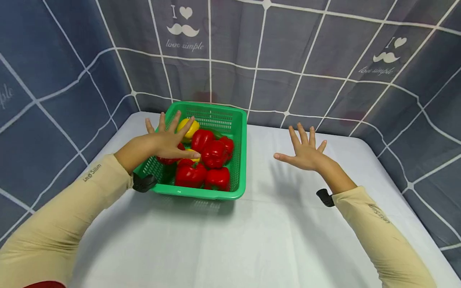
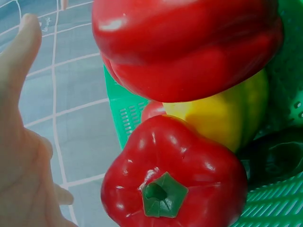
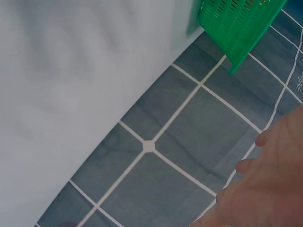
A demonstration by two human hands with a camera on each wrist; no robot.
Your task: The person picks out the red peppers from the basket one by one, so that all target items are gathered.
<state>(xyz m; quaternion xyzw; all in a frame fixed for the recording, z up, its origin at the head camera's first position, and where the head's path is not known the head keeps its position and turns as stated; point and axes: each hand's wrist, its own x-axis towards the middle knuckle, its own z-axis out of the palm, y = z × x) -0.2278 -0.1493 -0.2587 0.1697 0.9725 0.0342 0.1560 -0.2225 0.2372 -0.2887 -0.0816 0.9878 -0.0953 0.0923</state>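
Note:
My left hand (image 1: 163,142) is spread wide above the left part of a green plastic basket (image 1: 240,160), holding nothing. Several red bell peppers (image 1: 215,154) fill the basket, along with yellow peppers (image 1: 191,129) and a dark green vegetable (image 1: 217,135) mostly hidden at the back. Seen from the left wrist, a red pepper with a green stem (image 2: 165,194) lies close below the hand, beside a yellow one (image 2: 222,113). To the right of the basket, my right hand (image 1: 305,154) hovers over the white tabletop with its fingers splayed and nothing in them.
A white cloth covers the table (image 1: 230,240). Grey-blue curtains (image 1: 273,52) with white grid lines hang behind it and on both sides. The basket stands near the back edge, left of centre. Black straps (image 1: 144,183) sit at the wrists.

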